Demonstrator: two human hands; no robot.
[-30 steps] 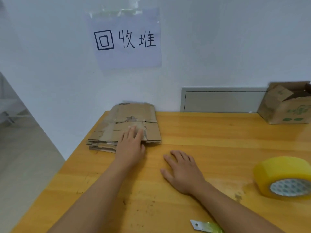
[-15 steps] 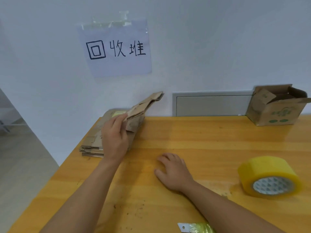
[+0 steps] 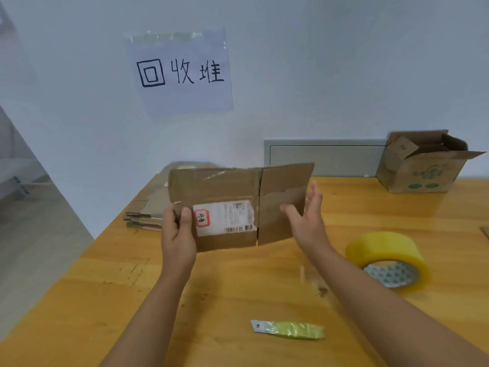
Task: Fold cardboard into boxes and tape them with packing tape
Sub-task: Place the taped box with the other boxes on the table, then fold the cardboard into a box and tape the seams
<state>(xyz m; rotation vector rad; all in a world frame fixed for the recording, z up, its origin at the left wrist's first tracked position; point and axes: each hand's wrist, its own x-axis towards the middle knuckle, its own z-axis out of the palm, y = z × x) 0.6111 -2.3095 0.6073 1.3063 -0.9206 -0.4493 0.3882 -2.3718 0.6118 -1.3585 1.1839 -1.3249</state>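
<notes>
A flattened cardboard box [image 3: 227, 189] with a white shipping label is held upright above the wooden table [image 3: 238, 282]. My left hand [image 3: 177, 234] grips its lower left corner, thumb on the front face. My right hand [image 3: 307, 215] is raised by the box's right flap, fingers spread and straight, at or just off the flap's edge. A stack of flattened cardboard [image 3: 144, 215] lies at the table's far left corner, partly hidden behind the held box. A yellow roll of packing tape [image 3: 389, 258] sits on the table to the right.
An assembled open cardboard box [image 3: 423, 165] with green print stands at the back right against the wall. A blade in a yellow-green wrapper [image 3: 288, 329] lies near the front. A handwritten paper sign [image 3: 180, 72] hangs on the wall. The table's left edge drops to the floor.
My left hand lifted one flat box off the stack and turned it upright, facing me. My right hand left the tabletop and rose to the box's right flap.
</notes>
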